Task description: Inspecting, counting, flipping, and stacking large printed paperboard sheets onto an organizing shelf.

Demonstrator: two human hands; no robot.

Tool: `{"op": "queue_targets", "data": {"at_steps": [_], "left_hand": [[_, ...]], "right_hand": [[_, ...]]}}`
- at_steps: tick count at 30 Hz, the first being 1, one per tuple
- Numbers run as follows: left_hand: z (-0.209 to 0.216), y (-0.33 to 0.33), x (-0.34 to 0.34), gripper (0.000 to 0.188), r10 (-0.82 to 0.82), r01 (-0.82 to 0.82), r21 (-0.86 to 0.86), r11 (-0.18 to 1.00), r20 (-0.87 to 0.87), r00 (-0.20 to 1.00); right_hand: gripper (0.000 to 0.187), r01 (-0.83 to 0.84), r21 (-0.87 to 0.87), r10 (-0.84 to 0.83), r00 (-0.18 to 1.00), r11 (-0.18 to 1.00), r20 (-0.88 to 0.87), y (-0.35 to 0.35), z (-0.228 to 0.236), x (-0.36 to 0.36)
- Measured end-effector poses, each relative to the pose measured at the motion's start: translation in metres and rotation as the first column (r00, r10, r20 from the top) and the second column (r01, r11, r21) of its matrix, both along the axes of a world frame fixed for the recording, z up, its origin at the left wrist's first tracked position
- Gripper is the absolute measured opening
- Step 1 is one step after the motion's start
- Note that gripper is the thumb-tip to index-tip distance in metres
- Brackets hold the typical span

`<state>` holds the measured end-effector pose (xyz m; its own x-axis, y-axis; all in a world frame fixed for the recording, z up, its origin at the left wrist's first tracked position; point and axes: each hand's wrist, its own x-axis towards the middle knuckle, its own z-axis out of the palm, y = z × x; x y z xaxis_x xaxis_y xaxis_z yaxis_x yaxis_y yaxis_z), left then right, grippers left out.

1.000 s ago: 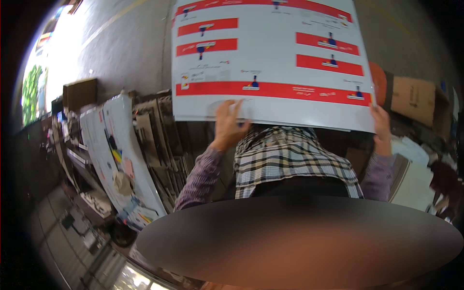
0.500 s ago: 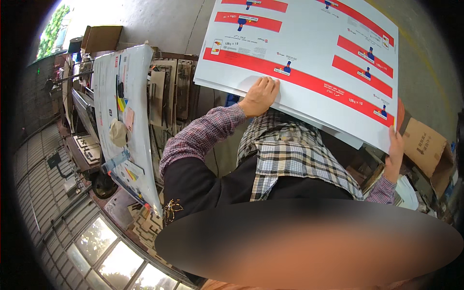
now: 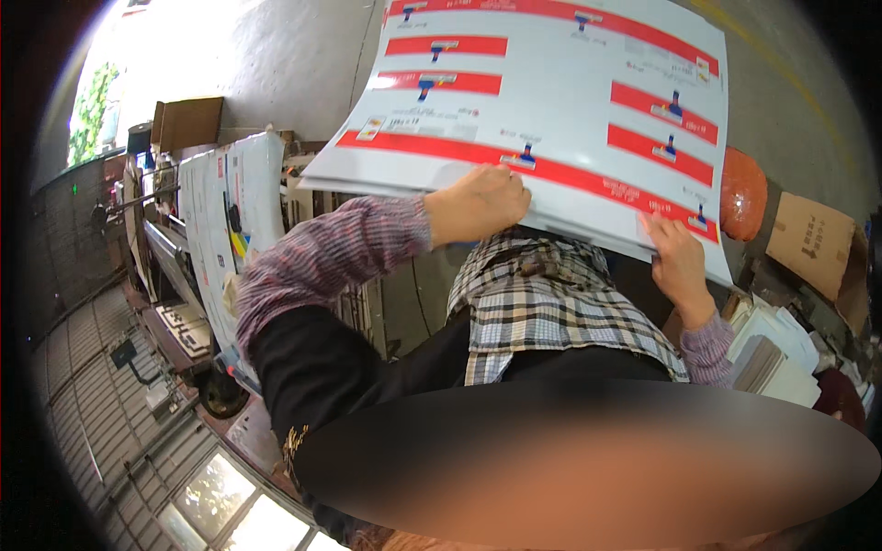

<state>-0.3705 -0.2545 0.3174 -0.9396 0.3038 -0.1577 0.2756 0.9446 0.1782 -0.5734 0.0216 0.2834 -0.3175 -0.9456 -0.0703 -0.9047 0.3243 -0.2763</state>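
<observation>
A large white printed sheet (image 3: 551, 101) with red bands and small blue figures lies in front of me, its left part bowed and its near left corner stretched out beside my forearm. More sheet edges show beneath its near side. My left hand (image 3: 482, 200) is closed on the near edge around the middle, knuckles up. Farther right along that edge, my right hand (image 3: 678, 262) grips the sheet, with fingertips on the printed face. Both thumbs are mostly hidden. Below the near edge hangs my checked apron (image 3: 560, 312).
On the left stands a work surface covered with a white sheet (image 3: 207, 202), dark tools on it. A brown carton (image 3: 188, 124) sits behind it. To the right are a rounded orange object (image 3: 742, 195), an open cardboard box (image 3: 808, 239) and stacked papers (image 3: 767, 367).
My right hand has moved from the sheet's right side to its near edge. The sheet has shifted left in view and its left part now bows. My left hand still grips the near edge.
</observation>
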Motion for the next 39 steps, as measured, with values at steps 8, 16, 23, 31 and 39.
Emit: {"op": "queue_targets", "data": {"at_steps": [8,16,23,31,39], "left_hand": [[0.072,-0.026,-0.026,0.02,0.264,-0.308,0.137,0.942,0.269,0.926],[-0.048,-0.071,-0.072,0.035,0.685,-0.657,0.193,0.728,-0.231,0.691],[-0.07,-0.053,-0.076,0.048,0.78,-0.788,0.095,0.609,-0.251,0.573],[-0.028,-0.156,0.055,0.063,0.823,-0.945,-0.027,0.325,-0.484,0.297],[-0.107,-0.2,0.073,0.081,0.995,-0.993,0.091,0.077,0.064,0.083]], "right_hand": [[0.029,-0.402,0.237,-0.078,0.373,0.884,0.924,-0.051,0.072,-0.109],[0.049,0.068,0.013,-0.067,0.995,0.998,-0.071,-0.062,0.032,-0.111],[0.052,0.261,-0.023,-0.26,0.965,0.965,0.033,-0.043,-0.033,-0.071],[0.058,0.24,-0.044,-0.238,0.97,0.97,0.049,-0.042,-0.019,-0.078],[0.073,0.153,-0.04,-0.149,0.984,0.987,0.098,-0.068,-0.016,-0.093]]}}
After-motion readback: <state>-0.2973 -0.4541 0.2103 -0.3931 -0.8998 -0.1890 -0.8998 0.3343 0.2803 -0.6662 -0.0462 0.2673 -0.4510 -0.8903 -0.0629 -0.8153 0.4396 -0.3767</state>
